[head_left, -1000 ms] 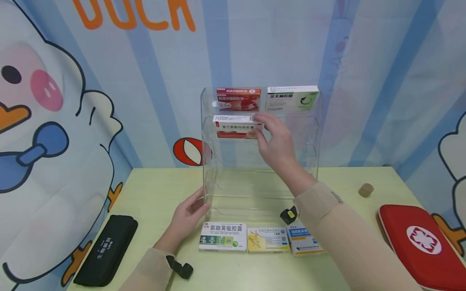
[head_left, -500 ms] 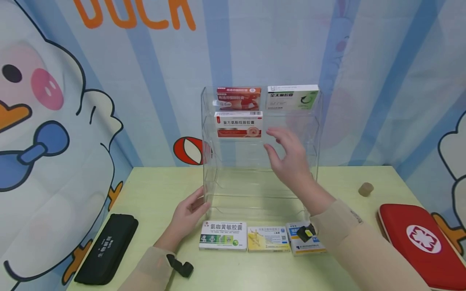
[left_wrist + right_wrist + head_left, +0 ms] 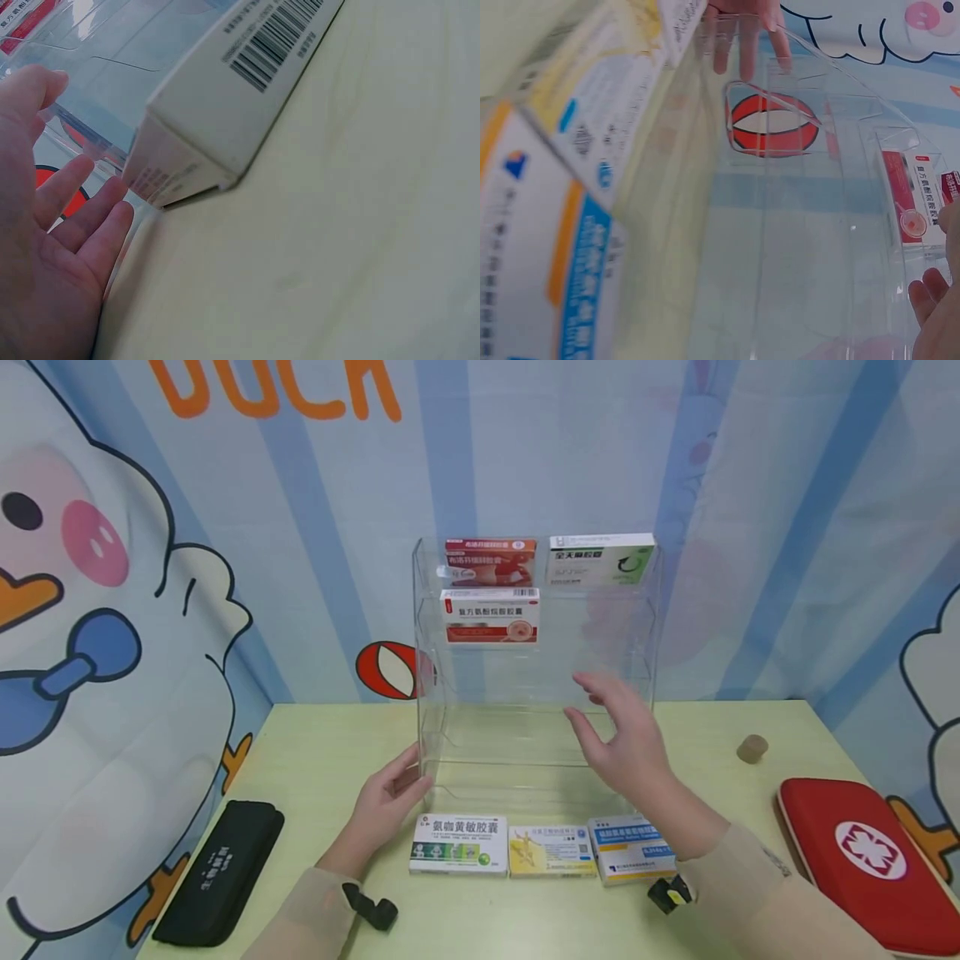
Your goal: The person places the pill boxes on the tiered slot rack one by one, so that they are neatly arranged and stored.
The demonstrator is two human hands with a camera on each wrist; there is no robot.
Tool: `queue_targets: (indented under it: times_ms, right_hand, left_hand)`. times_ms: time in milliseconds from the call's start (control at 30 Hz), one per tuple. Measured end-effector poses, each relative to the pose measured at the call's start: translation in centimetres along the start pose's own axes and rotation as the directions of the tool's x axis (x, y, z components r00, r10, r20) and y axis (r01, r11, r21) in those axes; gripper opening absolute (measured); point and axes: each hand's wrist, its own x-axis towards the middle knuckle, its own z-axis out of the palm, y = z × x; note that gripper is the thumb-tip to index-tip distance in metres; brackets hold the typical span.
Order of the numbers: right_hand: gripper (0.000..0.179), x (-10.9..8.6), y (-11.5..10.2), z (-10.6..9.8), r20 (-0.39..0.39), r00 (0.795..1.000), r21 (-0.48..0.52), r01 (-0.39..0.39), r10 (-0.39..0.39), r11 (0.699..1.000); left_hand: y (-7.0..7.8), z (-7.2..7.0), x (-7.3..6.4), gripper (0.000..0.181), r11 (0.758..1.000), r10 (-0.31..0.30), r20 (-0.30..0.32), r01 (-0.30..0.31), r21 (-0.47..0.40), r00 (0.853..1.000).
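Observation:
A clear stepped display rack (image 3: pixel 525 739) stands on the table. My left hand (image 3: pixel 390 797) rests against its lower left side, thumb near the front edge and fingers extended along the side, as the left wrist view (image 3: pixel 67 247) shows. My right hand (image 3: pixel 626 739) is in front of the rack's right half, thumb and fingers apart with nothing between them. A white-and-red medicine box (image 3: pixel 491 617) sits on the second tier at left. Above it on the top tier are a red medicine box (image 3: pixel 491 564) and, to the right, a white-and-green medicine box (image 3: pixel 602 562).
Before the rack lie a white-and-green box (image 3: pixel 458 845), a yellow-and-white box (image 3: pixel 552 852) and a blue-and-white box (image 3: pixel 632 850) in a row. A black case (image 3: pixel 219 872) lies at left, a red case (image 3: pixel 870 860) at right, with a small brown cylinder (image 3: pixel 752 748) behind it.
My right hand has let go of the white-and-red medicine box on the second tier and drawn back down and to the right. My left hand has stayed at the rack's side.

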Motion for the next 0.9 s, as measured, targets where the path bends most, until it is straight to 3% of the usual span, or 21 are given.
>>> queue_targets:
  times_ms: [533, 900]
  right_hand:
    - [0.052, -7.1, 1.1, -3.8, 0.085, 0.996, -0.030, 0.001, 0.002, 1.000]
    - [0.047, -11.2, 1.7, -5.7, 0.177, 0.972, -0.170, -0.124, 0.154, 0.978]
  left_hand:
    - [-0.1, 0.4, 0.2, 0.066, 1.000, 0.024, 0.012, -0.024, -0.008, 1.000]
    - [-0.2, 0.1, 0.1, 0.066, 1.000, -0.010, -0.006, 0.010, 0.016, 1.000]
